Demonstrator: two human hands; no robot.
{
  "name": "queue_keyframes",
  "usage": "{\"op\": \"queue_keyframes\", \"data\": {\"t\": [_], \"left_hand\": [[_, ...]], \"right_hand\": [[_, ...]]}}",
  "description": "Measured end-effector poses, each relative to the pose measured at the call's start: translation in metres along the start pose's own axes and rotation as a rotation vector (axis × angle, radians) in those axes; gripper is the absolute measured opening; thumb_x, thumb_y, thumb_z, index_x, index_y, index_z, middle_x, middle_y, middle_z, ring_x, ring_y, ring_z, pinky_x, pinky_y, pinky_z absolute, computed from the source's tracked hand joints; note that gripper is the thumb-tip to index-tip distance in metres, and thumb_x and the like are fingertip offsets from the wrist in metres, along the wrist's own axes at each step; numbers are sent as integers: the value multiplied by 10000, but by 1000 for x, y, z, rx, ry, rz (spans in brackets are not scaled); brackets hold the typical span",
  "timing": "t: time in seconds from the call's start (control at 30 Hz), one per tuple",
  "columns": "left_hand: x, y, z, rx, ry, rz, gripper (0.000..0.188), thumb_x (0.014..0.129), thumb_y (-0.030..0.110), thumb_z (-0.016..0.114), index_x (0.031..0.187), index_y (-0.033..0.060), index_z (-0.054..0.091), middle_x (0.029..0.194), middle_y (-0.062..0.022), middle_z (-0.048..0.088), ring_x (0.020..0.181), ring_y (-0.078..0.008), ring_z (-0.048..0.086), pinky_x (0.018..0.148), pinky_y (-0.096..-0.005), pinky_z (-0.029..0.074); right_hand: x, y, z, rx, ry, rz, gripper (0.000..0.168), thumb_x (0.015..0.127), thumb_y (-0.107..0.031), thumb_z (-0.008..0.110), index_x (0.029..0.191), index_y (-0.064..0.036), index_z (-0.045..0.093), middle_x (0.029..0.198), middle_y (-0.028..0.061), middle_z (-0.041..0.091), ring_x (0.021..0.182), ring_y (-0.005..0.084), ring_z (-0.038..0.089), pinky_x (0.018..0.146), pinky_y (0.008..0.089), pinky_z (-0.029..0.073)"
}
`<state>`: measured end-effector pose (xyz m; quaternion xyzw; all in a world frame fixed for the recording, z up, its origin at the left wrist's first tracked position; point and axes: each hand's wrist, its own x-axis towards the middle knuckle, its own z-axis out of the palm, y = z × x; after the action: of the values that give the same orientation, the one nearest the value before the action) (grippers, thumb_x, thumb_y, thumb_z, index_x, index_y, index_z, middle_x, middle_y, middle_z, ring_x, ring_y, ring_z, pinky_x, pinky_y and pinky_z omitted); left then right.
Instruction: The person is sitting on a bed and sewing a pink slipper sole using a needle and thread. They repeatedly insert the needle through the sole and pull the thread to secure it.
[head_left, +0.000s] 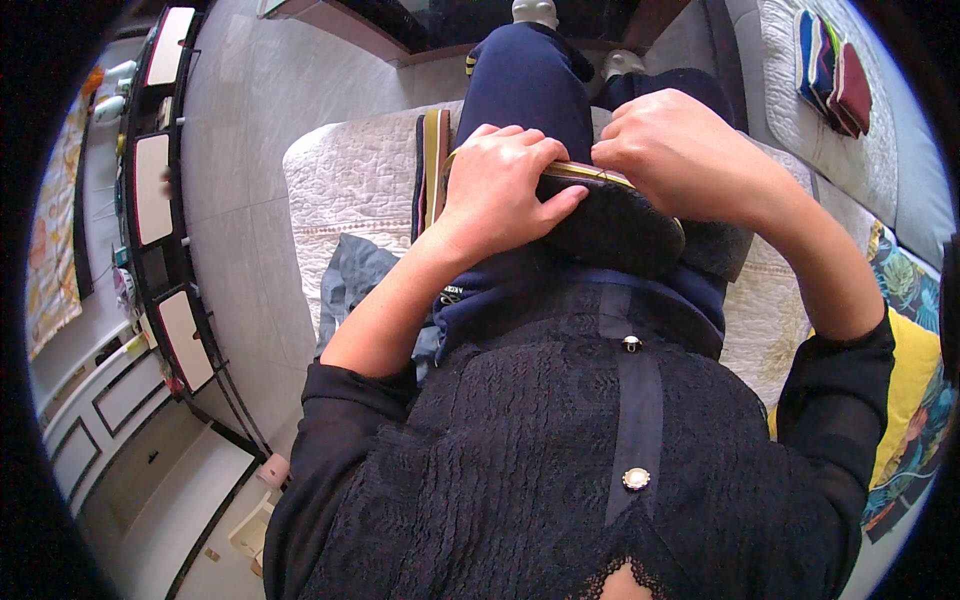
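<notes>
A dark, rounded shoe sole or slipper piece (615, 225) with striped yellow and pink edging lies across my lap. My left hand (514, 184) grips its left part, fingers over the striped edge and thumb on the dark face. At the edge's right end is my right hand (660, 154), fingers curled together; whether they pinch something small, such as a needle, cannot be made out. A thin dark thread seems to show on the edging between my hands. Striped layered strips (433, 172) stand out on the seat left of my left hand.
Grey-blue cloth (356, 274) lies on the quilted seat cover (337, 172) by my left forearm. Folded coloured fabric pieces (832, 75) rest on the sofa at upper right. A yellow cushion (907, 390) is behind my right elbow. A shelf unit (154, 187) stands at left.
</notes>
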<state>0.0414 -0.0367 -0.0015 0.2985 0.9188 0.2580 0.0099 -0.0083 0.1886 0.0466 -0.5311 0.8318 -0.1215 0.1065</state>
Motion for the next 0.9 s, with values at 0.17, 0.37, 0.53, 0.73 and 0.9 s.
{"op": "queue_keyframes", "data": {"t": [0.17,0.37,0.53,0.73,0.9], "left_hand": [[-1,0,1,-8,8,-5,323,779,389,771,896,92,722,839,-81,686,852,-281,676,829,-406,497],[-3,2,-1,-6,11,-2,332,763,391,777,890,90,716,848,-83,680,864,-275,673,847,-407,489],[-5,3,-2,-9,23,20,333,755,382,785,886,88,702,849,-82,672,858,-276,667,840,-408,486],[-7,4,-3,-28,21,20,326,748,370,792,878,88,692,836,-77,661,853,-276,661,839,-410,483],[-8,4,-2,-33,37,28,322,744,367,794,873,91,687,837,-77,657,848,-277,657,842,-412,481]], "right_hand": [[22,5,-24,197,-221,103,35,727,7,707,761,1,707,741,183,680,739,347,687,689,419,544],[40,23,-17,311,-425,61,58,797,-4,664,811,12,719,747,174,689,710,303,677,681,396,526],[43,40,-7,543,-464,-42,80,834,-43,663,844,19,712,754,149,683,702,262,656,688,367,518],[44,48,5,723,-530,-30,80,851,-40,668,881,19,713,759,113,684,702,193,634,695,330,508],[44,49,12,822,-535,-47,88,864,-47,670,901,22,711,762,101,684,703,176,625,698,326,506]]}}
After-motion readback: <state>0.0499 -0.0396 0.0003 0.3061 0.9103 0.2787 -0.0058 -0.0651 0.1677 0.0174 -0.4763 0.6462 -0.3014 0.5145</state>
